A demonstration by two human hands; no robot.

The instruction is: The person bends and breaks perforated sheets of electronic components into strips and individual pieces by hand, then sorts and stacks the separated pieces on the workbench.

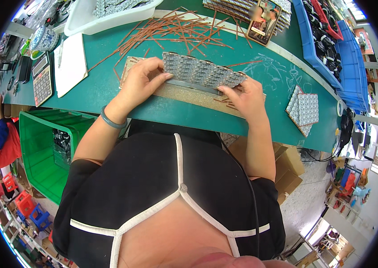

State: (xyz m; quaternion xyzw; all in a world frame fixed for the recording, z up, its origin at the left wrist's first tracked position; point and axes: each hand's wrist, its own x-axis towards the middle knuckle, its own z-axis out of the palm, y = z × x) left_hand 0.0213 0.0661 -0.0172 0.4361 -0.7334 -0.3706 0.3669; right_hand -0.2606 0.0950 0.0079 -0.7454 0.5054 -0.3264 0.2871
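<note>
A grey panel of small circuit boards [200, 70], set with rows of raised components, is held tilted up in front of me. My left hand [143, 81] pinches its left end between thumb and fingers. At the right end my right hand [246, 97] grips the panel the same way, thumb on the near side. Along the panel's lower edge runs a thin dark metal bar [193, 87]; whether the two touch I cannot tell. Both are over a tan wooden board [184, 97] lying on the green tabletop [166, 111]. A few brown strips [227, 103] lie by my right hand.
Beyond the panel spreads a heap of thin brown strips [166, 33]. Around the table are a white tub [108, 23], a calculator [42, 80], paper [70, 64], a phone [264, 21], a blue crate [316, 49] and two stacked panels [307, 108]. A green crate [41, 152] stands below left.
</note>
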